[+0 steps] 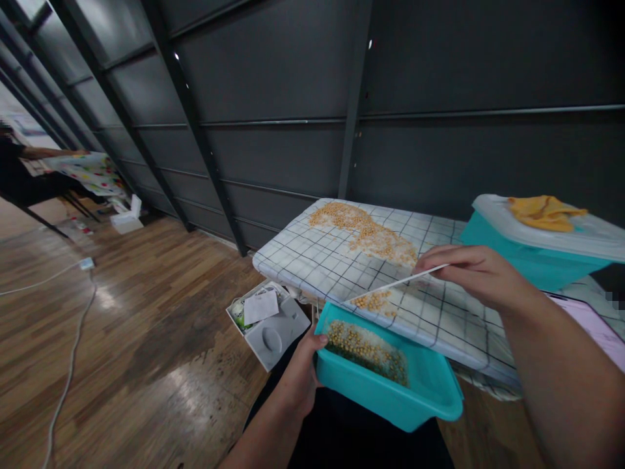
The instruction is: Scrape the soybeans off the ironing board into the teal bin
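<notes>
We judge scraping in hand: our right hand pinches a thin white strip beside yellow kernels at the near edge of the counter; our left hand grips the turquoise tub below. Next stroke requires it steady.

Open bin before the worktop's near edge, grains in that bin and on the worktop, lidded bin at right, cloth on its lid, phone before it, wall behind.
</notes>
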A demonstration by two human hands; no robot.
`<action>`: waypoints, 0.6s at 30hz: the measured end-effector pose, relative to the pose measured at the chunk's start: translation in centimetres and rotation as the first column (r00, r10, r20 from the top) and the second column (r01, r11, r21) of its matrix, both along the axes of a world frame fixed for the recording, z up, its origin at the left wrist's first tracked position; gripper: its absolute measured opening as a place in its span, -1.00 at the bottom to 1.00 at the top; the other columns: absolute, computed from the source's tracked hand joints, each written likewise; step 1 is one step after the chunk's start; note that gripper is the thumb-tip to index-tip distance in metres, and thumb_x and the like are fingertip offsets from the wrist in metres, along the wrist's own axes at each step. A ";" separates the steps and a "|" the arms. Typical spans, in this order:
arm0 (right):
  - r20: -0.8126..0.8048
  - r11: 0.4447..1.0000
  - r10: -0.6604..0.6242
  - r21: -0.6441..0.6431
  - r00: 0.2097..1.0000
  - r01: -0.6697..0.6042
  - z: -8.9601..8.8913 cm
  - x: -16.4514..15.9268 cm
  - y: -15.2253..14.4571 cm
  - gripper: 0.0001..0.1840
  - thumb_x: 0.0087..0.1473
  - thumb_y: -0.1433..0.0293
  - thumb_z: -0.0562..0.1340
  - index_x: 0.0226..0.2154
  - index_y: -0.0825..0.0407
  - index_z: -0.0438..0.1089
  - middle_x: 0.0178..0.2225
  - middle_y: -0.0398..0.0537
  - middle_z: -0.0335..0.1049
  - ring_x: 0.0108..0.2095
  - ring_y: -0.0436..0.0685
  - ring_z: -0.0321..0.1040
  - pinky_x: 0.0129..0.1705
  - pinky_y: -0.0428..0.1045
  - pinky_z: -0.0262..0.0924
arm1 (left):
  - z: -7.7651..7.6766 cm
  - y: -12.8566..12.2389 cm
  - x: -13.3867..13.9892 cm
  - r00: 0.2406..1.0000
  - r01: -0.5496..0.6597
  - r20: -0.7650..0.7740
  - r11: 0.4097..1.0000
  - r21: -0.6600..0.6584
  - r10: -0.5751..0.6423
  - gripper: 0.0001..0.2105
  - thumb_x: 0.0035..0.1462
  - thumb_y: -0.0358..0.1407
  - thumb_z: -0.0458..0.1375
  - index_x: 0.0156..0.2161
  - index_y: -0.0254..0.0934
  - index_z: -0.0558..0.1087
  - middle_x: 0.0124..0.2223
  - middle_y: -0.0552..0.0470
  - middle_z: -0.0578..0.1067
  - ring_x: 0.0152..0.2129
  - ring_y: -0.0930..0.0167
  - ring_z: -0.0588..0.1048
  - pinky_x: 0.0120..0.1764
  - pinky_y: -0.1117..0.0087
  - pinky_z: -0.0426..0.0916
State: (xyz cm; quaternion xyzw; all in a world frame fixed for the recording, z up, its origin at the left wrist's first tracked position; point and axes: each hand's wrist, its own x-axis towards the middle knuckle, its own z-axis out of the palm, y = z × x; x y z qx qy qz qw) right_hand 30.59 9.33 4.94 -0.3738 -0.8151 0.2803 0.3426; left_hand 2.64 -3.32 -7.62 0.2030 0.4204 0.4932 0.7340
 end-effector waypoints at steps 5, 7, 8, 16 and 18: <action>-0.024 1.000 -0.002 -0.014 1.000 0.002 0.1 0.3 -0.2 -0.80 0.04 0.27 0.28 -0.44 -0.01 0.60 -0.36 0.03 0.58 -0.28 0.20 0.48 -0.19 0.04 0.32 | 0.0 0.0 0.1 1.000 0.010 0.008 1.000 0.006 -0.010 -0.33 0.02 -0.09 0.18 0.24 -0.27 0.30 0.04 -0.14 0.55 -0.07 0.10 0.52 -0.19 0.25 0.44; -0.024 1.000 -0.004 -0.013 1.000 0.004 0.0 0.4 -0.1 -0.81 0.04 0.27 0.28 -0.44 -0.02 0.61 -0.35 0.03 0.58 -0.28 0.19 0.49 -0.19 0.04 0.32 | 0.1 -0.1 0.1 1.000 0.010 0.000 1.000 0.002 -0.010 -0.30 -0.01 -0.07 0.19 0.25 -0.26 0.29 0.06 -0.14 0.54 -0.07 0.09 0.51 -0.20 0.25 0.44; -0.028 1.000 0.009 -0.007 1.000 -0.009 -0.1 0.5 0.0 -0.81 0.03 0.26 0.29 -0.43 -0.02 0.61 -0.35 0.03 0.58 -0.29 0.19 0.49 -0.19 0.04 0.33 | 0.2 -0.1 0.2 1.000 0.007 -0.006 1.000 -0.002 -0.007 -0.29 -0.03 -0.06 0.20 0.25 -0.26 0.29 0.06 -0.14 0.54 -0.07 0.09 0.51 -0.20 0.25 0.44; -0.063 0.999 0.003 -0.031 0.998 -0.005 -0.7 1.1 0.4 -0.78 -0.04 0.19 0.33 -0.43 -0.03 0.62 -0.38 0.02 0.58 -0.33 0.18 0.51 -0.25 0.03 0.35 | 0.4 -0.2 0.6 1.000 -0.008 -0.002 1.000 0.007 0.008 -0.30 -0.06 -0.06 0.20 0.23 -0.22 0.32 0.03 -0.10 0.55 -0.06 0.08 0.51 -0.19 0.25 0.44; -0.144 0.993 -0.115 -0.030 0.983 0.112 -1.0 1.0 0.4 -0.79 -0.06 0.20 0.35 -0.41 -0.03 0.61 -0.36 -0.01 0.58 -0.32 0.17 0.49 -0.23 0.03 0.35 | 0.3 -0.2 0.7 1.000 -0.015 0.008 1.000 0.012 0.015 -0.31 -0.05 -0.07 0.21 0.23 -0.22 0.32 0.02 -0.11 0.56 -0.07 0.08 0.52 -0.20 0.25 0.44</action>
